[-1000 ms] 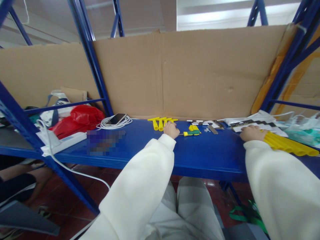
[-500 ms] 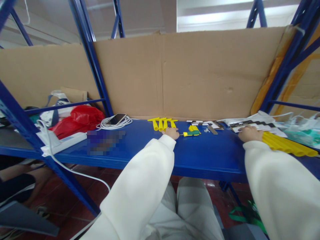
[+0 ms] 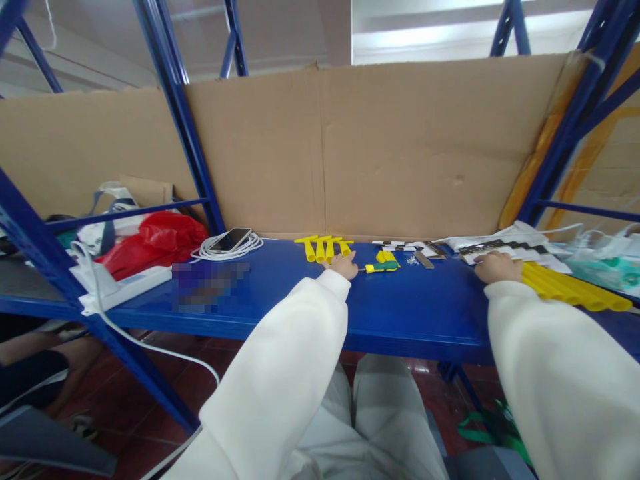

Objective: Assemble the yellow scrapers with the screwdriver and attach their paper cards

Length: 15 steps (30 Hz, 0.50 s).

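Our left hand (image 3: 344,265) is loosely spread beside the screwdriver (image 3: 384,267); a careless nudge could roll it. We cannot tell our right hand's (image 3: 498,268) grip.

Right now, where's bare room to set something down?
The blue shelf is bare between your left hand and right hand, nearer you than the screwdriver, and between the coiled white cable and yellow T-shaped pieces. It's crowded around the right hand and yellow tubes.

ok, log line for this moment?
left hand: near yellow T-pieces; right hand: by yellow tubes; screwdriver: on blue shelf, between hands; contact: unclear
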Tool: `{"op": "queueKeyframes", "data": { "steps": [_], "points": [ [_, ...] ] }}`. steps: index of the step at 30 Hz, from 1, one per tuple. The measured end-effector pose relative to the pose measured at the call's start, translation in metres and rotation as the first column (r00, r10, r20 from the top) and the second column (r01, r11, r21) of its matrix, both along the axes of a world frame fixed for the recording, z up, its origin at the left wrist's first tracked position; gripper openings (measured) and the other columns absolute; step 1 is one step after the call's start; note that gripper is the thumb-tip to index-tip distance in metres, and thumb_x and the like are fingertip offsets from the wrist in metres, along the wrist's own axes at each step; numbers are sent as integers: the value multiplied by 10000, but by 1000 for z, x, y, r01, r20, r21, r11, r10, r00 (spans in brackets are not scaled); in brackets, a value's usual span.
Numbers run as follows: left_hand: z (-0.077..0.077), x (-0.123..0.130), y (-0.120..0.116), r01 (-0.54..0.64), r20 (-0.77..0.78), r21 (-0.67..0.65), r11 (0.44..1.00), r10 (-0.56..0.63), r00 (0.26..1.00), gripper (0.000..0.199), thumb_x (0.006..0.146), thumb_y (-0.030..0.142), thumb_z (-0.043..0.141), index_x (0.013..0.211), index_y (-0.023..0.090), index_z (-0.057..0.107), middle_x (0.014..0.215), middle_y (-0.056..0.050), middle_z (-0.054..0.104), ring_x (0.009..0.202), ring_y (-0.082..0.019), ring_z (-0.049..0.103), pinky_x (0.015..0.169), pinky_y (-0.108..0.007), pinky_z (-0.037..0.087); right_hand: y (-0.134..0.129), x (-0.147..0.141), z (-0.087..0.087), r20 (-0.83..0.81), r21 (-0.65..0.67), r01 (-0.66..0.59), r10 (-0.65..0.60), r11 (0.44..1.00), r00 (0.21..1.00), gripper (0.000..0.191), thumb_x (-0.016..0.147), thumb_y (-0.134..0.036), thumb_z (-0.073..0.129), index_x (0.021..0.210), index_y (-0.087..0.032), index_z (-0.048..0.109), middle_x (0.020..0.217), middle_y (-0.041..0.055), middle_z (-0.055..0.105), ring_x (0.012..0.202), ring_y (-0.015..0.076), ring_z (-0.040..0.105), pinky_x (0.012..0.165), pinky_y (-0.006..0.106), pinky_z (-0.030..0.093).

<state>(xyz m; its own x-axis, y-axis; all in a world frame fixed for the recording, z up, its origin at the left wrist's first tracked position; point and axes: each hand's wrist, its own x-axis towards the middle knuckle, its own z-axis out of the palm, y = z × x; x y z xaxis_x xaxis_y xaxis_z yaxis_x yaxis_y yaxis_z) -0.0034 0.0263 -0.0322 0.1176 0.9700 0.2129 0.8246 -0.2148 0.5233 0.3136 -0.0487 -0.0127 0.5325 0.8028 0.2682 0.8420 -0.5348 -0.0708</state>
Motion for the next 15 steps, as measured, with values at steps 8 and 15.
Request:
{"op": "queueKeyframes", "data": {
  "steps": [8, 15],
  "points": [
    [4, 0, 0, -34, -199, -3, 999, 32, 979, 563, 840, 292, 507, 1402, 321, 531, 1431, -85, 544, 1372, -340, 413, 1134, -638, 197, 6, 4, -6, 24, 38, 30, -31, 999, 999, 451, 904, -145, 387, 1220, -201, 702, 1386, 150, 563, 1301, 299, 488, 1049, 484, 365],
    [6, 0, -4, -52, -155, 48, 998, 58, 986, 409, 813, 205, 559, 1191, 321, 667, 1254, -62, 671, 1249, -298, 535, 1086, -585, 289, 7, 7, -5, -2, 40, 7, -7, 999, 1000, 445, 904, -134, 401, 1238, -169, 694, 1407, 181, 541, 1318, 324, 471, 1058, 509, 366]
  ]
}}
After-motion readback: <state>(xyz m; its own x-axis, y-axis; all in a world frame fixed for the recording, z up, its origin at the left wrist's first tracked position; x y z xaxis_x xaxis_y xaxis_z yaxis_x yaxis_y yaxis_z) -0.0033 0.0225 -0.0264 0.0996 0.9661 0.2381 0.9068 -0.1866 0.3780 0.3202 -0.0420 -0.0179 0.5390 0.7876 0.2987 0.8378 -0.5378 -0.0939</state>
